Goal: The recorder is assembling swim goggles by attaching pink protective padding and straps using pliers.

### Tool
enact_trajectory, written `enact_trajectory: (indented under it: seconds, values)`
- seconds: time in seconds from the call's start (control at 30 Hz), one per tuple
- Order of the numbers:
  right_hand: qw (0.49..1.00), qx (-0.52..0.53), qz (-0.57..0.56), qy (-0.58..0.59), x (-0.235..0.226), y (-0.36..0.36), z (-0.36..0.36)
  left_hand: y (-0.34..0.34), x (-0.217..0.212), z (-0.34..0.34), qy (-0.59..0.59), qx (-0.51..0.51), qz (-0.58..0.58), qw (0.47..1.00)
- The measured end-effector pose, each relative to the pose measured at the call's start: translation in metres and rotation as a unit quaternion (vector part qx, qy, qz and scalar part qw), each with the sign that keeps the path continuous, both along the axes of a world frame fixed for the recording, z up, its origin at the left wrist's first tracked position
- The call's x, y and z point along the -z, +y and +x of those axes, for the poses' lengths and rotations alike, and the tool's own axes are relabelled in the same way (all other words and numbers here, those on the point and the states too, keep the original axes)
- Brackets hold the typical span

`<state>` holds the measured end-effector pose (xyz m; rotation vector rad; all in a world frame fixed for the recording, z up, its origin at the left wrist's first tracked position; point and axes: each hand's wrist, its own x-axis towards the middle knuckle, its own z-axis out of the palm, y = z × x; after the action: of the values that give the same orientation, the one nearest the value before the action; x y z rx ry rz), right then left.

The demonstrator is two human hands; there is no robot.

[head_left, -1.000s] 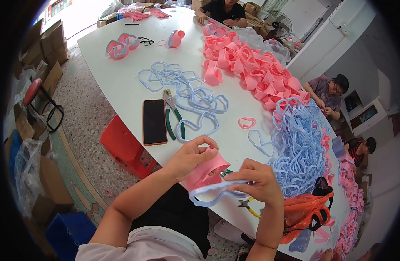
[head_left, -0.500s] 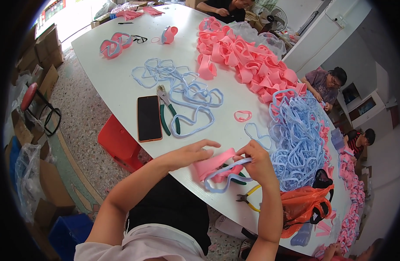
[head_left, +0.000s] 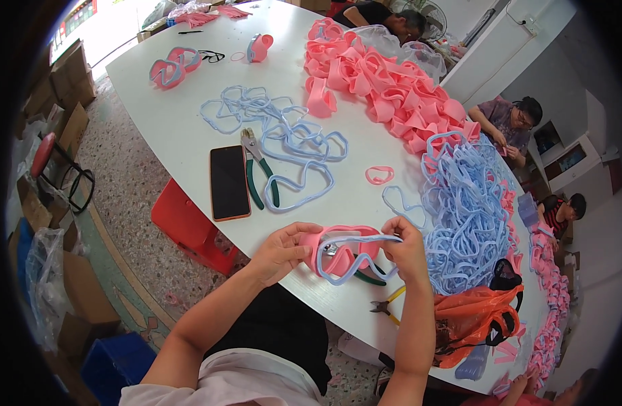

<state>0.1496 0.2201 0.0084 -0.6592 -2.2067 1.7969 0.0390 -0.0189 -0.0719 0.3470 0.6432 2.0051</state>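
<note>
1. At the near edge of the white table (head_left: 179, 122), in the head view, you hold a pink goggle-shaped piece (head_left: 344, 262) with a light-blue band (head_left: 365, 238) lying across its opening.
2. Your left hand (head_left: 282, 254) pinches the piece's left end between thumb and fingers.
3. Your right hand (head_left: 407, 250) pinches the band's right end; whether it also grips pink, you cannot tell.
4. Yellow-handled cutters (head_left: 380, 306) lie just below the piece; a heap of blue bands (head_left: 463, 216) sits to its right.

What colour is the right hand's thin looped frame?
Thin looped frame: pale blue, best in head view.
</note>
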Motion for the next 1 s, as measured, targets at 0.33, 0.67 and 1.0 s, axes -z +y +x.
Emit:
enact_trajectory:
  seconds: [0.33, 0.67, 1.0]
  values:
    - [0.993, 0.015, -0.118, 0.020, -0.020, -0.001, -0.001, 0.004, 0.005, 0.002, -0.055, -0.041, 0.000, 0.998]
    - [0.937, 0.090, 0.338, 0.014, 0.025, -0.027, -0.023, 0.012, -0.005, 0.025, 0.091, -0.098, -0.074, 0.988]
    - [0.976, -0.067, 0.206, 0.011, 0.016, -0.022, -0.011, 0.009, 0.005, 0.008, -0.120, -0.121, 0.042, 0.985]
